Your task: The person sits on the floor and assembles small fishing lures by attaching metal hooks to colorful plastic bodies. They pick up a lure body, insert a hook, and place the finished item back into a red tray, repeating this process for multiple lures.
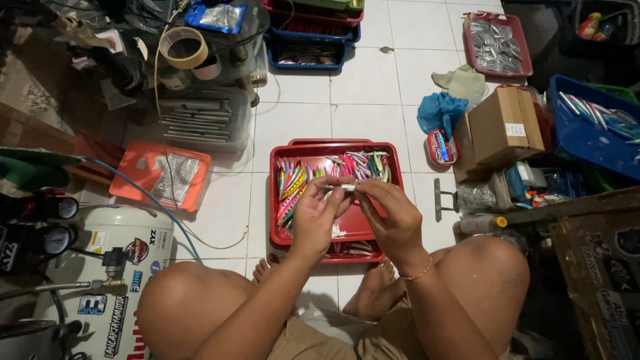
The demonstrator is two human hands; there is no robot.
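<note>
I sit on a white tiled floor with a red tray (pixel 393 160) in front of my knees. Several colourful fishing lures (pixel 293 183) lie in its left and far part. My left hand (pixel 317 217) and my right hand (pixel 390 213) meet above the tray's middle. Together they grip one slim silvery lure (pixel 339 188), held level between the fingertips of both hands. A thin bracelet circles my right wrist.
A white air compressor tank (pixel 117 280) with gauges and a blue hose stands at left. An orange lid (pixel 160 175), tape rolls (pixel 183 48), a cardboard box (pixel 503 127), a blue bin (pixel 590 127) and red trays (pixel 497 45) of lure bodies surround me.
</note>
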